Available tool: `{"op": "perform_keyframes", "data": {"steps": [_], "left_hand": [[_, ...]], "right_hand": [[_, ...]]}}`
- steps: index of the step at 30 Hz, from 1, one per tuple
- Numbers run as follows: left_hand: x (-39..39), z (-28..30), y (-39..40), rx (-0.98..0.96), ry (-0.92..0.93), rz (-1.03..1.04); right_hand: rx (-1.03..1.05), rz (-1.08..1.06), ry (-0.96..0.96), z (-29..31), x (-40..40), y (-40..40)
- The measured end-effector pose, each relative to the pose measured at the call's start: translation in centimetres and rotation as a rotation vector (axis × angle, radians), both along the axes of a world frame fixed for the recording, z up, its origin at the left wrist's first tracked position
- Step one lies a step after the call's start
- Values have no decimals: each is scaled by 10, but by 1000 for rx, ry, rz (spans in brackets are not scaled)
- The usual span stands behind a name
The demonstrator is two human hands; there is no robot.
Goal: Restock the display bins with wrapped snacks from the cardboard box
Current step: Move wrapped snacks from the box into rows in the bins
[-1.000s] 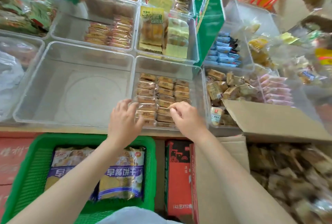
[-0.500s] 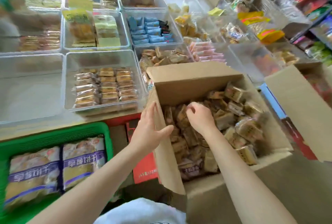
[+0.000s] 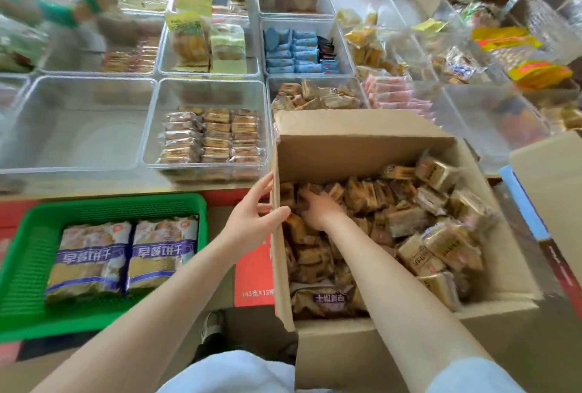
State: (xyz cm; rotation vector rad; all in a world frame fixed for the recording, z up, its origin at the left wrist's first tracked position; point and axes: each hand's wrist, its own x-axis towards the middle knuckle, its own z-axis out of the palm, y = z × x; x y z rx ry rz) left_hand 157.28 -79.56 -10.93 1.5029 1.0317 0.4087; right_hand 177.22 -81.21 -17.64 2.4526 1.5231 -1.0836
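The right hand (image 3: 318,208) is down in the box (image 3: 362,143), its fingers dug into the loose snacks (image 3: 403,219) near the left wall; they are buried among the wrappers, so whether it has pinched one or more I cannot tell. The left hand (image 3: 252,219) is spread, fingers straight along the outside of the box's left flap (image 3: 277,235) with the thumb hooked over its edge, steadying it. The risks, as I judge them: a blind grab in a heap of slick wrappers can bring up too many packets, and one may slip off on the way over the flap and fall between the box and the green basket (image 3: 31,307). The bin (image 3: 151,153) that takes them sits just beyond the flap, its snacks in neat rows; a careless drop would knock those rows askew. If the left hand lets go, the flap may swing in across the reach.
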Motion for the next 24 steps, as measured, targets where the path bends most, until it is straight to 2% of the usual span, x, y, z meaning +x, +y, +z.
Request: {"op": "perform_keyframes", "data": {"steps": [5,8,14,17,20,22,24], "left_hand": [[1,-3,-2,9,-2,34],[2,-4,-2,25,7,35],[4,-8,1,12,9,20],[2,-10,4,-15,-2,-6],[2,-8,6,-1,34,-54],[0,3,4,212,72,-42],[-6,23,10,538,14,-31]], "right_hand": [[-33,128,-187,-12,-1,6],[3,99,-189,-10,-3,8],[252,-397,177,6,7,0],[393,-574,585,53,14,-15],[550,-542,995,111,12,-33],[598,-452,1069,139,3,-36],[616,-394,1040,158,-11,-28]]}}
